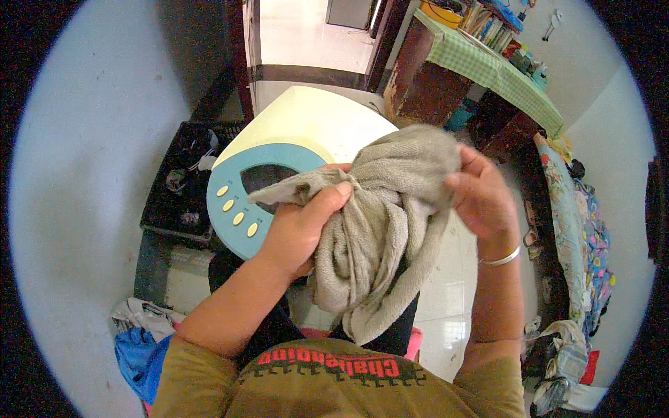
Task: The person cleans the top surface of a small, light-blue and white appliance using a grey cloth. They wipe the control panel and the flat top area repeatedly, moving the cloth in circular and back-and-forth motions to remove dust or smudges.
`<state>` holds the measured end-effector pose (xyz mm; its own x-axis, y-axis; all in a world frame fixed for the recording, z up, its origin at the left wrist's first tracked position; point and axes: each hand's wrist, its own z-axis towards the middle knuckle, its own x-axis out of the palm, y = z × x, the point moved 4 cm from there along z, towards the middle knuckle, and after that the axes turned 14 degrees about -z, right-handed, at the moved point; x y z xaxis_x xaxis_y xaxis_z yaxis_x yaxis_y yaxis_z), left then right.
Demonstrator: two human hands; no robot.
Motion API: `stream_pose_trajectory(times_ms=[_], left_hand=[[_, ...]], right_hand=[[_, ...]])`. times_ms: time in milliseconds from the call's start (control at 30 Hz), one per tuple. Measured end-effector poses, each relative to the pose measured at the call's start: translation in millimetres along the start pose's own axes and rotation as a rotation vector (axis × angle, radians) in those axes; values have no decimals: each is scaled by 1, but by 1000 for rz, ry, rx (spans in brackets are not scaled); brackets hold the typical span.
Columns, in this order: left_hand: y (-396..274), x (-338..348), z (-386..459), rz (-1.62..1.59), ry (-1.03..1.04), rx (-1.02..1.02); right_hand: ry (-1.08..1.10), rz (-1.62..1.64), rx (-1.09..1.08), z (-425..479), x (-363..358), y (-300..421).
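Note:
A bunched grey-beige terry cloth [387, 224], perhaps a towel, hangs before my chest in thick folds and loops. My left hand [308, 219] grips it at a gathered, twisted neck, thumb on top; a short tail of fabric sticks out to the left. At the bundle's upper right edge is my right hand [481, 190], blurred, its thumb and fingers against the cloth. Whether they pinch it is unclear. Behind and below the cloth stands a cream appliance [308, 120] with a blue control panel [225, 214], several oval buttons and a dark window.
A dark rack [177, 183] with things on it stands by the left wall. Blue fabric [138, 360] lies at lower left. To the right are a table with a green checked cloth [470, 60], books [488, 31] and piled textiles [590, 251]. A doorway opens ahead onto tiled floor [308, 47].

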<state>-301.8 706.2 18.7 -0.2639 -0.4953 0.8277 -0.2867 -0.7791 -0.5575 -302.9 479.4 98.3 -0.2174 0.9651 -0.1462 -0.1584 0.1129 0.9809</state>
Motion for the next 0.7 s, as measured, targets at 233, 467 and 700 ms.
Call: stream_pose_trajectory(times_ms=[233,467,700], left_hand=[[16,-6,-6,165,123,-84],[71,5,-24,233,500,-337],[86,-7,-38,204,438,-270]], right_hand=[[18,473,104,-34,31,-51],[-345,666,-213,-42,44,-4],[-916,-389,-341,-38,53,-11]])
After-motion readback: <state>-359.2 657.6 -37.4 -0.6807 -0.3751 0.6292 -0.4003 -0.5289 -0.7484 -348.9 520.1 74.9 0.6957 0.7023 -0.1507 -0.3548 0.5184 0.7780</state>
